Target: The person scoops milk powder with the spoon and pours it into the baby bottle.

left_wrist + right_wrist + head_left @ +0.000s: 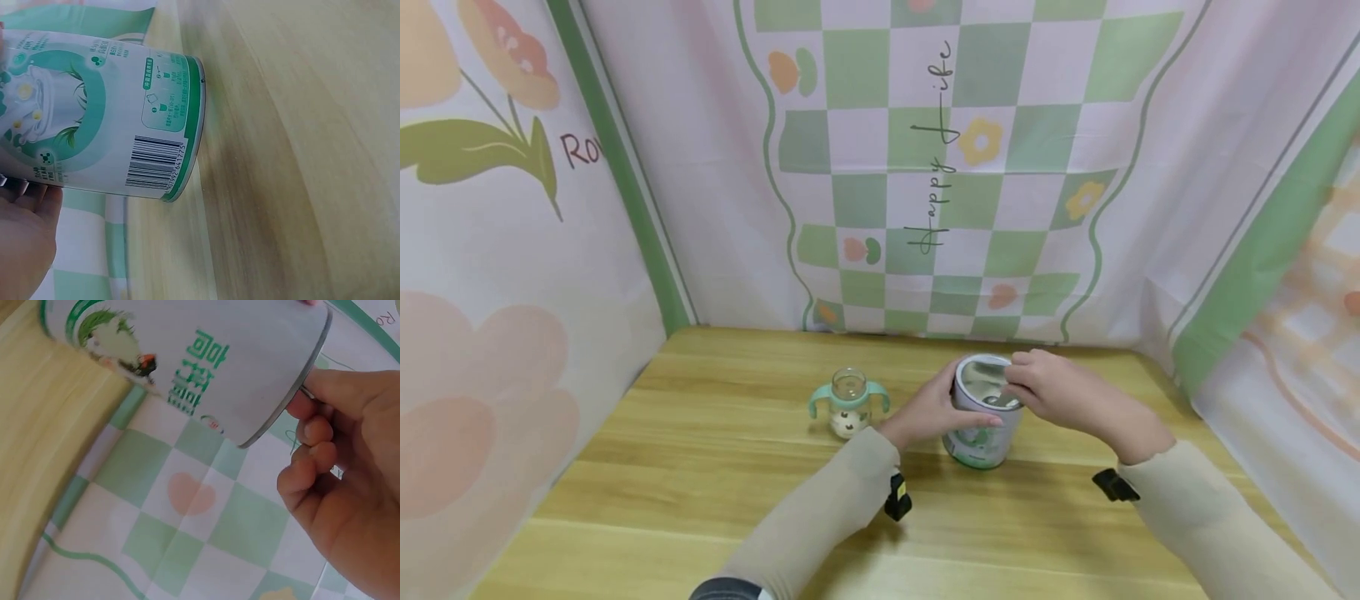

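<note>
A white and green milk powder tin (pixel 981 442) stands on the table, its silvery foil lid (pixel 982 382) facing up. My left hand (pixel 931 408) grips the tin round its upper side, the thumb lying across the front. In the left wrist view, the tin's barcode side (pixel 94 112) shows, with curled fingers of the left hand (pixel 28 231) at its edge. My right hand (pixel 1051 385) is at the right side of the rim. Its thumb and forefinger pinch a small metal pull tab (pixel 306 392), mostly hidden by the fingers; the other fingers of the right hand (pixel 350 462) are curled.
A small clear baby bottle (pixel 850 414) with mint green handles stands left of the tin, close to the left forearm. The wooden table (pixel 700 467) meets a printed checkered curtain (pixel 917 200) at the back, with more curtains at both sides.
</note>
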`<state>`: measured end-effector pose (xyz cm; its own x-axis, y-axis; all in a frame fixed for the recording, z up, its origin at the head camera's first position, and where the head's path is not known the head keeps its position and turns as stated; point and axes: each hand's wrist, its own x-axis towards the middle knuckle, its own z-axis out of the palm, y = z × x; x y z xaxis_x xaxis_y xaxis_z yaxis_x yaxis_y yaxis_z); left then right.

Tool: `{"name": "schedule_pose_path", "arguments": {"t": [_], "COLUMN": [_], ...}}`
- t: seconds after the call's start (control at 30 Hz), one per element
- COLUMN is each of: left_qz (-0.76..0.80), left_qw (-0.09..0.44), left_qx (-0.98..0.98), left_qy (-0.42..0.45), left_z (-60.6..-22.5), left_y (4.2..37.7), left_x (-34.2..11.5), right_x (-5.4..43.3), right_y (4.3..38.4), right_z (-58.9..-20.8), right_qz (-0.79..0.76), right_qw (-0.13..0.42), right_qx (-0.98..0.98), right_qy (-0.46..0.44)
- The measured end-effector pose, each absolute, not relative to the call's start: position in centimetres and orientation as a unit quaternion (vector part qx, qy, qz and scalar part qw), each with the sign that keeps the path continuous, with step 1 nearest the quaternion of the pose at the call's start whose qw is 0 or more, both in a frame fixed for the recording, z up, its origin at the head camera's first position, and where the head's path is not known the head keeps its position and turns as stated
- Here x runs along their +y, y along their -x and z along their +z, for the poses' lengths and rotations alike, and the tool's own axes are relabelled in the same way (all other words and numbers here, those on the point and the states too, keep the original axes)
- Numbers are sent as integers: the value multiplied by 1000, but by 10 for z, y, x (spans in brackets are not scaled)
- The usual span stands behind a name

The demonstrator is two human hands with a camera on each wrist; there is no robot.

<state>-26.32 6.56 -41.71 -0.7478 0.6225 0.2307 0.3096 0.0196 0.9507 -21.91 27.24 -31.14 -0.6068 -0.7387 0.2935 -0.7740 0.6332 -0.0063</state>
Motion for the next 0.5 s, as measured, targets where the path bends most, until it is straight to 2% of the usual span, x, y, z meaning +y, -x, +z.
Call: {"name": "schedule_pose_path", "arguments": {"t": [0.33, 0.5], "left_qz": [622, 620], "left_qw": [133, 133], "left_qx": [695, 697], "left_qy": [-335, -335], "left_z": [-416, -417], "left_y": [262, 262], "left_x": [65, 65], "right_x": [268, 270], "right_y": [224, 223], "right_z": [-311, -313], "right_qz": [143, 204], "right_qw": [54, 23], "right_qx": [-905, -913], "right_qy": [-397, -352]}}
